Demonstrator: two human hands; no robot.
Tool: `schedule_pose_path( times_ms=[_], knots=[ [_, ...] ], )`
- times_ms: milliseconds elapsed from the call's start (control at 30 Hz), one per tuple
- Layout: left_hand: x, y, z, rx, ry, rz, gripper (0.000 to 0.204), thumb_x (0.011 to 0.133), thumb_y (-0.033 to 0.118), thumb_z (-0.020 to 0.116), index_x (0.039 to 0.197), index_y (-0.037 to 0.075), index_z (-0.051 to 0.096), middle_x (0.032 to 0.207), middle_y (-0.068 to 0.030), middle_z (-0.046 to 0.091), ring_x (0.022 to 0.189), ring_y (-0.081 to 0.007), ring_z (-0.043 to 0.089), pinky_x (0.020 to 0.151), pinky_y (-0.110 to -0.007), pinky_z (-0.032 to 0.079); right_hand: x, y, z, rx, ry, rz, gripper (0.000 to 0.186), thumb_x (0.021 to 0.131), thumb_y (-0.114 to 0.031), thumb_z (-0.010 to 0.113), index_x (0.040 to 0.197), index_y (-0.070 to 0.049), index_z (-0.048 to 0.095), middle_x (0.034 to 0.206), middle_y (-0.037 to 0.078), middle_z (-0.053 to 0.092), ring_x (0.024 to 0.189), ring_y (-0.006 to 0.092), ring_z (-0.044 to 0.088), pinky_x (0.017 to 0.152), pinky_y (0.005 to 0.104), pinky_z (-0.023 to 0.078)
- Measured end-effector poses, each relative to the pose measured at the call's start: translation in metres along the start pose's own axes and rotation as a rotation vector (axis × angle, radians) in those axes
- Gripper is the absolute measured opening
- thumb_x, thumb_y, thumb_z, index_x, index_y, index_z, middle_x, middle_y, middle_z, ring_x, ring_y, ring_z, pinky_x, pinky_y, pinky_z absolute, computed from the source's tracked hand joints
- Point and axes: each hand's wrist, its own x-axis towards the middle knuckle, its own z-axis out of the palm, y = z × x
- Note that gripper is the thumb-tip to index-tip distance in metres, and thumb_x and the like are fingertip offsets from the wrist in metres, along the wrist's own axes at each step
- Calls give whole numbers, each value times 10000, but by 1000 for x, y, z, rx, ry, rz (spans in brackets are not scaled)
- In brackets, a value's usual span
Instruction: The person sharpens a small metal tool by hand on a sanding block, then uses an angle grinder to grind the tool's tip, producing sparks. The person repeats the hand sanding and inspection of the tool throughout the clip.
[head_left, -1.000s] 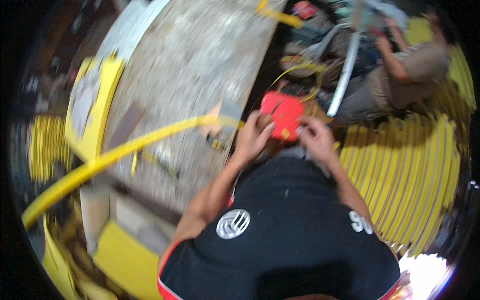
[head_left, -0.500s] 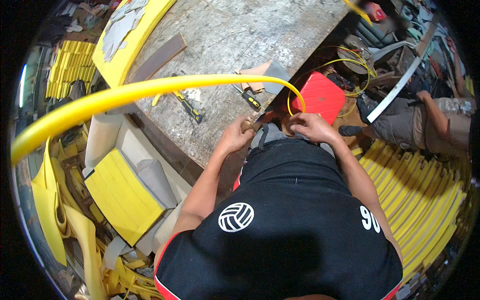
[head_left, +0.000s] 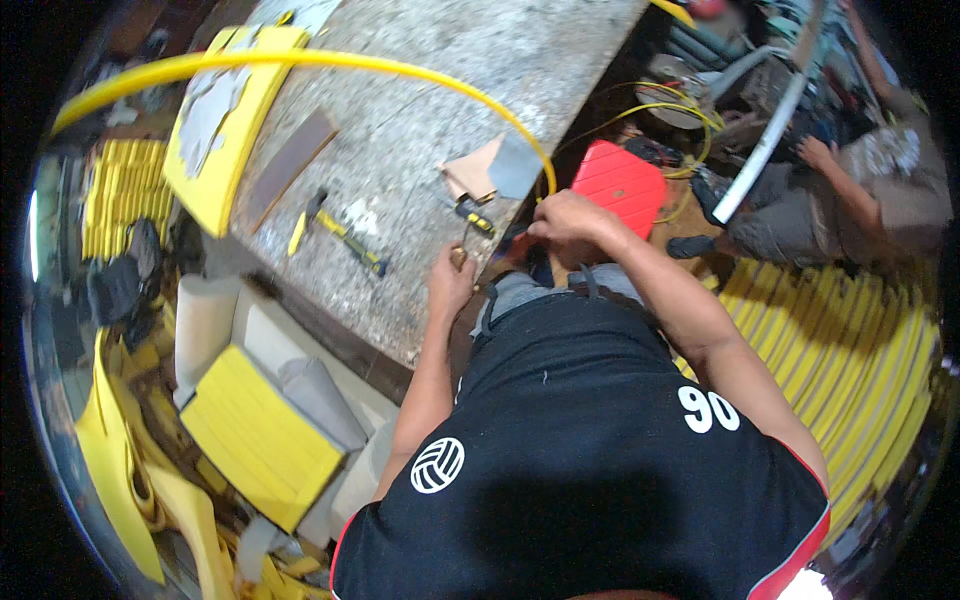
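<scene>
My left hand [head_left: 449,285] is closed round a small tool with a brown wooden handle [head_left: 459,257], at the near edge of the worktable [head_left: 400,130]. A thin shaft seems to rise from the handle; its tip is hard to make out. My right hand [head_left: 572,222] is closed at the lower end of a yellow hose [head_left: 440,78], which arches leftward over the table. What lies under its fingers is hidden. Beyond my left hand lies a tool with a yellow-and-black handle [head_left: 475,217], close to tan and grey fabric scraps [head_left: 478,170]. A hammer [head_left: 345,238] rests farther left.
A red stool [head_left: 620,190] stands right of the table. Yellow hose coils [head_left: 700,125] lie behind it. Another person [head_left: 850,190] sits at the right, near stacked yellow ribbed pieces [head_left: 830,370]. A sofa frame with a yellow panel [head_left: 262,435] stands at the left.
The view has shifted. My right hand has moved left with the hose end, and the hose's arch stands higher in view. My left hand now shows the brown handle more plainly.
</scene>
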Motion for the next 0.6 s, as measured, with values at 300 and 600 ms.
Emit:
schedule_pose_path(
  times_ms=[300,600],
  knots=[
    [70,36,0,-78,-27,275,442,930,305,658,1212,-21,561,1052,-227,669,987,-326,658,876,-401,502,-96,14,6,288,-87,155,384,869,-395,628,969,-41,738,845,162,725,816,333,699,747,456,537],
    [122,82,19,-24,-93,355,405,937,327,652,1136,-23,607,983,-285,661,942,-442,640,832,-466,489,-173,73,35,410,313,443,489,886,-408,648,1161,-4,672,1082,225,696,1028,378,665,896,438,514]
  ],
)
